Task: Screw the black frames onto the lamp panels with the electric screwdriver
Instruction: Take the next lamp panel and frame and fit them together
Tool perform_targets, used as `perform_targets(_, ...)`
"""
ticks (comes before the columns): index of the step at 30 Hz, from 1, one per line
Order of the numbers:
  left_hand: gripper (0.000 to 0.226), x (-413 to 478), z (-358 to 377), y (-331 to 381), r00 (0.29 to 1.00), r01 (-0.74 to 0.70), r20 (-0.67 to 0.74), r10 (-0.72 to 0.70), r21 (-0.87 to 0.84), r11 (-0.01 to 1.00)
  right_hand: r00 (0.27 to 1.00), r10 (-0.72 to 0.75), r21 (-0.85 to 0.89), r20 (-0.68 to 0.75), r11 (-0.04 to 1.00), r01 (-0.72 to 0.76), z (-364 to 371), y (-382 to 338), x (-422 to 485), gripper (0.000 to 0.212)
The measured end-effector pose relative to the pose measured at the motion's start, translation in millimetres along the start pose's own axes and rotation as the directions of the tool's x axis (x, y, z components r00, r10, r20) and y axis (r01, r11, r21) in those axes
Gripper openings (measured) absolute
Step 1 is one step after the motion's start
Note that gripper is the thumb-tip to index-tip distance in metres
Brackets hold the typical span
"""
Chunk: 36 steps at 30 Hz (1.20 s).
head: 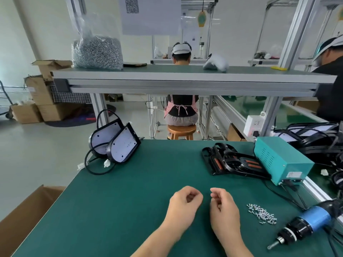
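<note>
- On the green bench mat (pixel 130 201), close to the near edge, the left hand (pixel 182 203) and right hand (pixel 221 206) hover side by side, not touching – fingers curled inward, thumbs near the fingertips. Whether either pinches a screw is too small to tell.
- Just right of the right hand lies a small heap of loose screws (pixel 262 214), probably put there for quick picking.
- Beyond the heap, at the near right corner, the electric screwdriver (pixel 304 227) lies on its side, bit pointing toward the person, cable trailing off – untouched, but within easy reach.
- Farther back on the right, black frames (pixel 233 162) sit in a loose overlapping pile beside a teal power box (pixel 278 158).
- At the far left corner, two lamp panels (pixel 115 143) lean together, pale backs facing out, their cords looping onto the mat. They look set aside, well apart from the frames.
- No frame or panel sits before the hands, so fetching a pair seems the next step.
</note>
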State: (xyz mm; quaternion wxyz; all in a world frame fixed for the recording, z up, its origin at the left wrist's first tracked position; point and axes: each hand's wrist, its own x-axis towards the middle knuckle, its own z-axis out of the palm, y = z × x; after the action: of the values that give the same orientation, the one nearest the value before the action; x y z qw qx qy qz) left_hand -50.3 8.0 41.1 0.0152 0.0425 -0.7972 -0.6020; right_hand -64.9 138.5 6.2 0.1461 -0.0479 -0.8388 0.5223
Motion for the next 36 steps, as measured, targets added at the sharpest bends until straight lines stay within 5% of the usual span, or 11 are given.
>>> perform_targets(5,0.018,58.0,-88.0,17.7,0.91,-0.054,-0.341,0.235,0.465,0.884,0.999,0.039,0.056,-0.004,0.998,-0.039,3.7,1.3,-0.6,0.03)
perform_targets(10,0.043,123.7,-180.7,40.6,0.776,0.221,-0.558,0.294,0.676,0.703,1.0,0.021,0.029,-0.002,0.999,-0.021,4.8,1.1,-1.9,0.034)
perform_targets(14,0.057,154.2,-220.9,37.5,0.831,0.397,-0.539,0.141,0.751,0.527,1.0,0.008,0.032,-0.007,0.999,-0.008,5.7,-0.3,0.0,0.034)
perform_targets(21,0.041,170.5,-233.5,22.2,0.891,0.425,-0.453,0.003,0.839,0.338,1.0,0.004,0.046,-0.013,0.999,-0.004,6.8,-2.1,0.5,0.036)
perform_targets(28,0.024,175.5,-247.1,8.5,0.858,0.481,-0.509,-0.063,0.755,0.445,0.999,-0.002,0.046,-0.036,0.999,0.003,7.7,-3.8,0.0,0.038)
perform_targets(36,0.01,171.6,-255.8,18.9,0.838,0.536,-0.533,-0.115,0.764,0.36,1.0,0.002,0.042,-0.021,0.999,-0.001,7.0,-4.6,0.0,0.038)
